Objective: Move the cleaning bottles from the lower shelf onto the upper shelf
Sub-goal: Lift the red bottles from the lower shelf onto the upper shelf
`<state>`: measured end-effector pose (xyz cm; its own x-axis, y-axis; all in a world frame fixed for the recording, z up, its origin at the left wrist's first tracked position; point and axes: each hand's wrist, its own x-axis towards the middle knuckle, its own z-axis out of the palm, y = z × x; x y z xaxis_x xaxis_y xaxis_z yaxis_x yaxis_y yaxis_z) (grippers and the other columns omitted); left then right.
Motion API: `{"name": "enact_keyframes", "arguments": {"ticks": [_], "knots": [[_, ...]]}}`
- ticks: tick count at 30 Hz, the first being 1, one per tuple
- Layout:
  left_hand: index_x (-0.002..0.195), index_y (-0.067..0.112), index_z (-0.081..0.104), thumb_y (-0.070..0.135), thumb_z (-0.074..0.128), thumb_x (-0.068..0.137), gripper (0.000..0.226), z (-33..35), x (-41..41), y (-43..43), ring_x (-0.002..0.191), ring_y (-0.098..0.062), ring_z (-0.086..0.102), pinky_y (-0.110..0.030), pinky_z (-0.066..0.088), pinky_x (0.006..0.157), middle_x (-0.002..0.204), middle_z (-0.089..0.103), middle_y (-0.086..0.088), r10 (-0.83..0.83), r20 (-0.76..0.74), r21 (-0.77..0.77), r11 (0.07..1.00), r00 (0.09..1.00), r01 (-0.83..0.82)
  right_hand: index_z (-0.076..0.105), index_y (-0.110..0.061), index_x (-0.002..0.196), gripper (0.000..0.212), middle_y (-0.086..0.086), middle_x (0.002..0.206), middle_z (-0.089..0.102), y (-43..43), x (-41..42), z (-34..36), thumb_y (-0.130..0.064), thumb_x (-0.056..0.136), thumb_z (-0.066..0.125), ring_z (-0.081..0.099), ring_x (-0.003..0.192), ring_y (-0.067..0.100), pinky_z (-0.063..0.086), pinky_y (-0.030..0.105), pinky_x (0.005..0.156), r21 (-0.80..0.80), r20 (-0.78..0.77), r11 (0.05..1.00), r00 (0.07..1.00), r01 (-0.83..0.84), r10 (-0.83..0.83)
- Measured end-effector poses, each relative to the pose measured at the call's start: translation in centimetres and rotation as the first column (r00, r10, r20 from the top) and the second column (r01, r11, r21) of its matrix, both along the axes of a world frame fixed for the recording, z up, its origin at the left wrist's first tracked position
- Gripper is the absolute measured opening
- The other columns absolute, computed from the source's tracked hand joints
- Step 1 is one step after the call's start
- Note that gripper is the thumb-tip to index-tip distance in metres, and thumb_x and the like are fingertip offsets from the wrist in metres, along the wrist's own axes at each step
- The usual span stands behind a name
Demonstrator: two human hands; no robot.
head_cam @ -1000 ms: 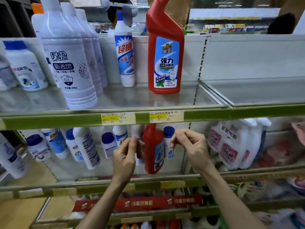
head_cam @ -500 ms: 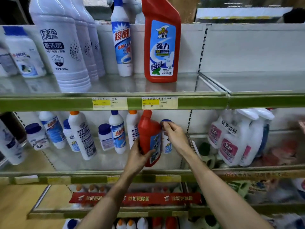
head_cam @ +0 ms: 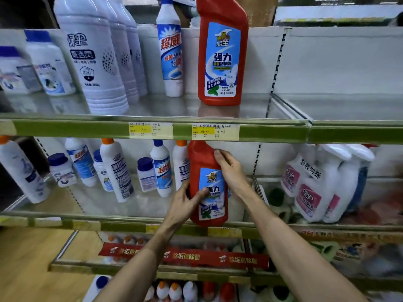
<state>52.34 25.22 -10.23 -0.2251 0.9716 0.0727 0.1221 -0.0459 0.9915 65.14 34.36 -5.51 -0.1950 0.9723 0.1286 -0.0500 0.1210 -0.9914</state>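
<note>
A red cleaning bottle (head_cam: 201, 168) with a blue label sits at the front edge of the lower shelf (head_cam: 50, 222), its neck hidden behind the upper shelf's green rail. My left hand (head_cam: 185, 202) grips its lower left side, thumb across the label. My right hand (head_cam: 231, 171) holds its upper right shoulder. A matching red bottle (head_cam: 222, 51) stands on the upper shelf (head_cam: 72, 127), beside a slim white bottle (head_cam: 171, 49) with a blue cap.
Large white bottles (head_cam: 91, 57) fill the upper shelf's left part; its right half is bare. Several small white bottles (head_cam: 116, 171) stand left of the held one. White and pink spray bottles (head_cam: 320, 182) crowd the lower right. More bottles sit on shelves below.
Both hands have closed round the red bottle, the right moving from behind it onto its shoulder. The bottle has come forward to the shelf's front edge.
</note>
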Motion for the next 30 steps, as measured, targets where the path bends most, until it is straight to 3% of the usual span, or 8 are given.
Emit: {"name": "enact_keyframes", "arguments": {"ticks": [2,4,9,13,15,21,26,30], "knots": [[0.132,0.020,0.051,0.032,0.067,0.090,0.047,0.3,0.2,-0.7,0.094,0.001,0.070,-0.015,0.057,0.073,0.115,0.067,0.005,-0.026,0.043,-0.004,1.000,0.999,0.026,0.063,-0.020,0.112,0.022,0.004,0.103,0.072,-0.6,-0.2,0.4,-0.037,0.100,0.056,0.070,0.087,0.014,0.059,0.028,0.080,0.012,-0.003,1.000,1.000,0.010,-0.009],[0.128,0.021,0.053,0.034,0.066,0.088,0.044,0.4,0.2,-1.4,0.098,-0.005,0.072,-0.020,0.058,0.077,0.117,0.070,0.001,-0.050,0.080,0.002,0.999,0.996,0.050,0.062,-0.019,0.115,0.028,0.007,0.106,0.073,-1.3,-0.2,0.5,-0.042,0.099,0.056,0.071,0.087,0.017,0.059,0.035,0.082,0.024,0.021,1.000,1.000,0.019,-0.020],[0.130,0.017,0.055,0.033,0.065,0.089,0.045,0.8,-0.4,-4.0,0.097,-0.010,0.074,-0.021,0.058,0.074,0.115,0.071,0.001,-0.131,0.108,0.011,0.991,0.985,0.131,0.061,-0.028,0.102,0.017,0.006,0.094,0.074,-4.6,0.0,0.8,-0.043,0.100,0.054,0.072,0.076,0.018,0.060,0.037,0.074,0.012,-0.009,0.999,0.999,0.033,-0.032],[0.134,0.013,0.051,0.039,0.066,0.084,0.059,0.7,-1.4,-7.0,0.099,-0.018,0.074,-0.030,0.061,0.079,0.121,0.071,-0.008,-0.189,0.115,-0.002,0.982,0.975,0.190,0.060,-0.022,0.116,0.034,0.012,0.107,0.072,-8.2,-0.9,0.7,-0.050,0.099,0.053,0.073,0.086,0.024,0.061,0.038,0.077,-0.015,0.017,0.998,0.998,0.069,-0.068],[0.133,0.013,0.053,0.034,0.065,0.088,0.051,0.5,-2.0,-9.1,0.099,-0.018,0.074,-0.031,0.061,0.080,0.119,0.071,-0.008,-0.214,0.131,0.000,0.976,0.968,0.216,0.060,-0.025,0.114,0.029,0.010,0.111,0.071,-10.4,-1.4,0.8,-0.048,0.099,0.053,0.072,0.090,0.022,0.059,0.035,0.078,-0.028,0.013,0.994,0.995,0.103,-0.103],[0.114,0.024,0.061,0.031,0.065,0.088,0.027,1.9,-4.0,-15.7,0.092,-0.015,0.076,-0.028,0.061,0.074,0.108,0.075,0.001,-0.203,0.171,0.022,0.979,0.964,0.202,0.058,-0.016,0.118,0.028,0.016,0.117,0.069,-17.2,-3.3,2.4,-0.038,0.103,0.050,0.068,0.106,0.031,0.056,0.044,0.095,-0.037,0.008,0.990,0.991,0.133,-0.132],[0.125,0.016,0.059,0.037,0.066,0.085,0.046,5.2,-5.5,-18.5,0.102,-0.025,0.073,-0.041,0.061,0.084,0.117,0.074,-0.009,-0.201,0.220,0.081,0.979,0.955,0.187,0.063,-0.012,0.115,0.030,0.012,0.113,0.070,-20.3,-4.8,6.3,-0.038,0.101,0.055,0.067,0.102,0.024,0.055,0.042,0.093,0.024,-0.038,0.982,0.982,0.186,-0.185],[0.123,0.015,0.060,0.036,0.066,0.086,0.043,8.2,-6.0,-19.0,0.100,-0.029,0.074,-0.041,0.061,0.081,0.115,0.075,-0.011,-0.206,0.266,0.135,0.975,0.942,0.175,0.067,-0.017,0.108,0.046,0.014,0.116,0.071,-21.3,-5.2,9.6,-0.056,0.082,0.068,0.069,0.108,0.028,0.054,0.048,0.099,0.036,-0.134,0.980,0.972,0.198,-0.191]]}}
